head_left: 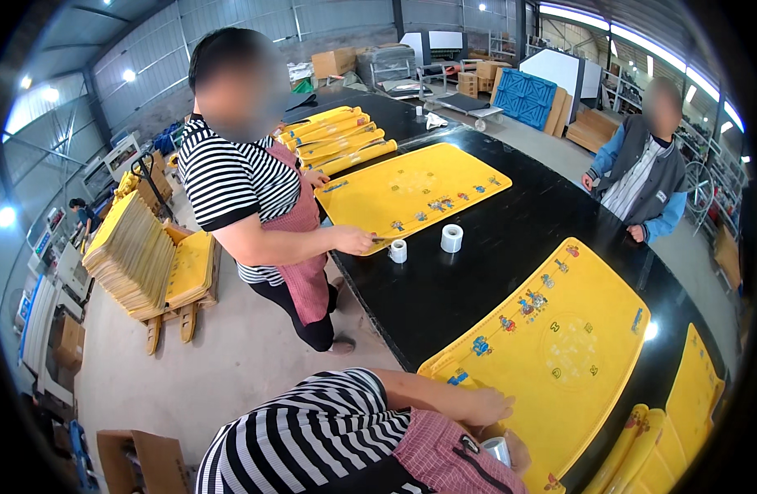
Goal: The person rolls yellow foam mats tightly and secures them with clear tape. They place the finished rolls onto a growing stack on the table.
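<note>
A large yellow printed sheet (593, 362) with rounded corners and small cartoon figures lies flat on the black table (444, 296) before me. My left hand (487, 407) is over its near left part, with the fingers drawn together. Whatever they pinch, if anything, is too small to make out. Just below it, close to my pink apron (444, 453), my right hand (517, 453) grips a white roll of labels (497, 450). My right forearm is hidden. My striped sleeve (337, 391) covers the upper left arm.
Opposite on the left, a co-worker (238, 189) handles another yellow sheet (411, 193). Two white rolls (452, 238) stand between us. Rolled yellow sheets (337, 136) lie beyond; more yellow sheets (683, 403) are at right. Another person (642, 165) stands across the table. A stacked pallet (148, 255) is leftward.
</note>
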### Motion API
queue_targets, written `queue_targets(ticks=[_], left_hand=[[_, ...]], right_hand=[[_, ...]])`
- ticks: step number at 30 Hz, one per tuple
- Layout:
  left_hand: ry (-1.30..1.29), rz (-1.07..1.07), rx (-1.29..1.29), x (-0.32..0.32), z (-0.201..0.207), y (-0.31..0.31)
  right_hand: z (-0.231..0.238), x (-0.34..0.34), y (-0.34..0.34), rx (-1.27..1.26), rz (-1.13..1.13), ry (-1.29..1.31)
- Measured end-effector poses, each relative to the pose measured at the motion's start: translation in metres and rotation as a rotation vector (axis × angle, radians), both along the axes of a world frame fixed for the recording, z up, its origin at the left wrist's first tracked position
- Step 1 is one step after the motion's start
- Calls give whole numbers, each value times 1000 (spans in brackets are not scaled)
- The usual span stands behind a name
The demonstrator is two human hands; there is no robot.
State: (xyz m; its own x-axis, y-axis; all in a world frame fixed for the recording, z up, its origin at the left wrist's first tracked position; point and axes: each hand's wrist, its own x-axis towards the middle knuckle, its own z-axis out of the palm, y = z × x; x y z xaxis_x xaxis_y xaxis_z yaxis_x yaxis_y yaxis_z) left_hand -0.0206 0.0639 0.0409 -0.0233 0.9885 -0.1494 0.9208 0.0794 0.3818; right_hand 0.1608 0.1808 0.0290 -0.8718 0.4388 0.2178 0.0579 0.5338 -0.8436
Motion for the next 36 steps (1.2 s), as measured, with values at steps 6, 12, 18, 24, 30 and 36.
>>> queue_targets(ticks=[6,12,18,24,30,36], left_hand=[[-45,3,-242,-9,18,19],[-144,-30,-249,-27,17,26],[69,-5,-22,-22,-11,22],[66,90,224,-2,-28,-6],[288,85,317,1,-49,-4],[421,29,668,-6,-52,-14]], right_hand=[[-6,-3,8,74,14,-23],[-16,2,14,180,62,4],[-34,-1,19,147,20,99],[-19,-14,43,-228,23,21],[-2,-33,63,-511,15,-11],[10,-38,69,-371,38,-7]])
